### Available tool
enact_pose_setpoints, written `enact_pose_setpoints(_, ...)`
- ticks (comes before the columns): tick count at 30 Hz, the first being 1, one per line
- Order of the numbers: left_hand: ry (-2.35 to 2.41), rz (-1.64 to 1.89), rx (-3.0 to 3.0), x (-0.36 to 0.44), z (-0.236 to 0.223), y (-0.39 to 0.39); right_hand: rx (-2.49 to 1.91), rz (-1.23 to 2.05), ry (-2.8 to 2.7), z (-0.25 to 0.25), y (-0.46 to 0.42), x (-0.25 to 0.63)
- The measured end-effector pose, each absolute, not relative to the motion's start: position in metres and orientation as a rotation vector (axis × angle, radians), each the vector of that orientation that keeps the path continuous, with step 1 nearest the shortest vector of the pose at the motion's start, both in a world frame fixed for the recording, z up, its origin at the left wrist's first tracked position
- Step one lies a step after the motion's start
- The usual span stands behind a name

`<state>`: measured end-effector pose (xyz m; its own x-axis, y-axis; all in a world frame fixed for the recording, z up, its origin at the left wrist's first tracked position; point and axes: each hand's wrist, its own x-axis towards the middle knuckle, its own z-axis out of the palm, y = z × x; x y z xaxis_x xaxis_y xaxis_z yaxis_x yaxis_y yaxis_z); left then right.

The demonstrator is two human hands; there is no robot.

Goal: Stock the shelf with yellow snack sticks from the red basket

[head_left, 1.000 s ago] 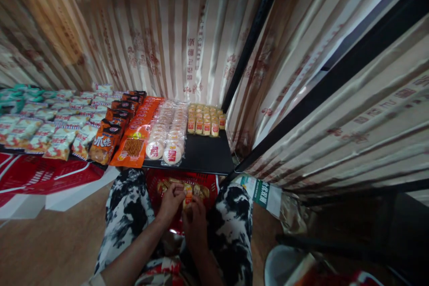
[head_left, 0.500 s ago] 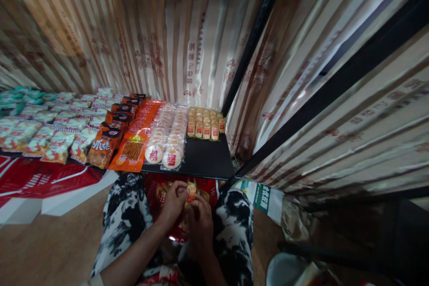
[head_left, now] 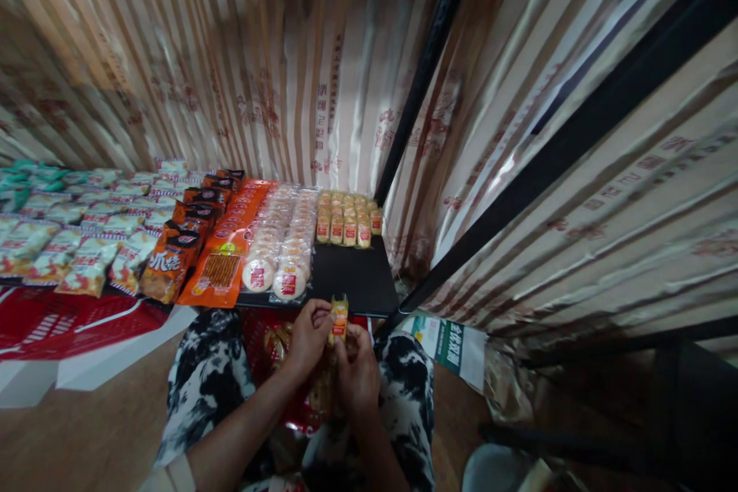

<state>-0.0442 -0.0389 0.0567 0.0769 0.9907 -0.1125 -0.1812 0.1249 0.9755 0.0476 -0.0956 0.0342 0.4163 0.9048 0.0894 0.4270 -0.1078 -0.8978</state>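
Observation:
My left hand [head_left: 307, 338] and my right hand [head_left: 357, 367] meet over my lap, both pinched on a small yellow snack packet [head_left: 339, 318] held upright just in front of the black shelf [head_left: 353, 284]. Below the hands a red basket [head_left: 270, 357] with more such packets rests between my knees. A block of matching yellow packets [head_left: 347, 219] stands at the shelf's back right.
The low shelf carries rows of round white cakes [head_left: 282, 246], orange packets [head_left: 227, 250], dark orange bags [head_left: 173, 257] and pale snack bags [head_left: 69, 246]. Striped curtains hang behind and right, with a black post [head_left: 420, 84]. A green-and-white box [head_left: 450, 342] lies right of my knee.
Both hands rose from the basket with the yellow packet, which now stands up near the shelf's front edge. The view shifted slightly.

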Motion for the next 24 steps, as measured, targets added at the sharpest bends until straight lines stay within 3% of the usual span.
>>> enact_pose_setpoints(15, 1.03, 1.248, 1.134, -0.006, 0.064, 0.009, -1.766, 0.37, -1.125, 0.041, -0.037, 0.076)
enact_pose_setpoints(24, 1.059, 1.199, 1.358, 0.009, 0.045, 0.033, -1.808, 0.285, -1.105, 0.044, -0.009, 0.092)
